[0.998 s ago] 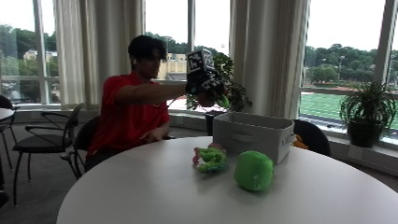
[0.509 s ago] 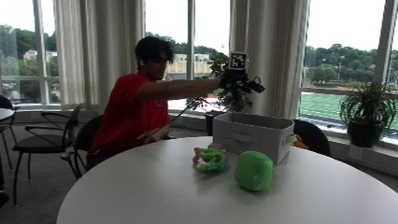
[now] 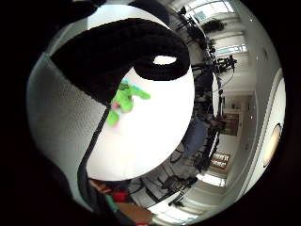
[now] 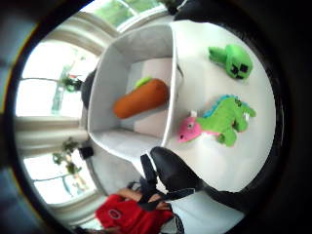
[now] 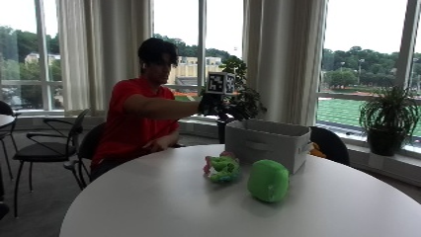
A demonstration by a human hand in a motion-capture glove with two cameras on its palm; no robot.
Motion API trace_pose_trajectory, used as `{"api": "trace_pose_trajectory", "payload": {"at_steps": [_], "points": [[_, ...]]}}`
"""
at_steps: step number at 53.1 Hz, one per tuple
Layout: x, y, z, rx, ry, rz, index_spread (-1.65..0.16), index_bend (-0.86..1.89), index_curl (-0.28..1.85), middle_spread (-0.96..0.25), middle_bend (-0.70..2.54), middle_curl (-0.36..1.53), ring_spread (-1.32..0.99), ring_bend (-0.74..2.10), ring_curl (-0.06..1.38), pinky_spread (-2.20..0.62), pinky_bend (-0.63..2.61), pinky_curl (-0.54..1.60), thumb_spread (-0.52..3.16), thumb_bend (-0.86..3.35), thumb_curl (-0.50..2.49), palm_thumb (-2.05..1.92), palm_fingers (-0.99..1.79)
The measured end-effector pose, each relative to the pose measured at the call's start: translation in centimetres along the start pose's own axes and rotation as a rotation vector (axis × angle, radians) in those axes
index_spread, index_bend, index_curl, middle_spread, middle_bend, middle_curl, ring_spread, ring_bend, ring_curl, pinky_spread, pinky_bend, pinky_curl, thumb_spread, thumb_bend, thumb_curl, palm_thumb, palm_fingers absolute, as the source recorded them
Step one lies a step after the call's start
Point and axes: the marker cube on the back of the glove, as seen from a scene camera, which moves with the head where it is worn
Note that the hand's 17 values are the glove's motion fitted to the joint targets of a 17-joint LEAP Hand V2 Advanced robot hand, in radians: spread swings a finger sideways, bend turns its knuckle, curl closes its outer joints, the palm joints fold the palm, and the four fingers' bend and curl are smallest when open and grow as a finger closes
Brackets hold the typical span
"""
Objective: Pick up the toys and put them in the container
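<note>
The gloved right hand (image 5: pixel 212 104) hovers in the air above the near edge of the grey fabric container (image 5: pixel 268 143), fingers relaxed and holding nothing. An orange plush carrot (image 4: pixel 140 99) lies inside the container. On the round white bench (image 5: pixel 164 197), just beside the container, lie a green-and-pink plush dinosaur (image 5: pixel 222 168) and a green blocky plush toy (image 5: pixel 268 180)

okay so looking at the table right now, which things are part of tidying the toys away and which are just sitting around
Part of the job:
grey container
carrot toy, already inside it
green dinosaur toy, on the table
green block-faced toy, on the table
gloved right hand, raised beside the container

Just lying about:
round white table
black chair
potted plant
</note>
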Motion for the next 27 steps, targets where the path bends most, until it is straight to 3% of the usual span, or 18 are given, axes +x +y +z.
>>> {"api": "trace_pose_trajectory", "payload": {"at_steps": [3,11,27], "points": [[0.1,1.3,0.7,0.004,-0.033,0.169,-0.4,0.15,0.37,-0.17,0.26,0.48,-0.1,0.6,0.28,0.09,1.14,0.39,0.99,-0.04,0.39,-0.01,-0.04],[2.8,5.5,2.1,0.056,-0.04,0.207,-0.4,0.15,0.35,-0.16,0.26,0.46,-0.09,0.57,0.27,0.1,1.13,0.38,0.99,-0.03,0.37,-0.01,-0.02],[4.7,12.1,6.5,-0.031,-0.054,0.276,-0.41,0.2,0.36,-0.16,0.25,0.44,-0.08,0.51,0.25,0.11,1.06,0.34,1.02,-0.05,0.34,-0.04,-0.01]]}}
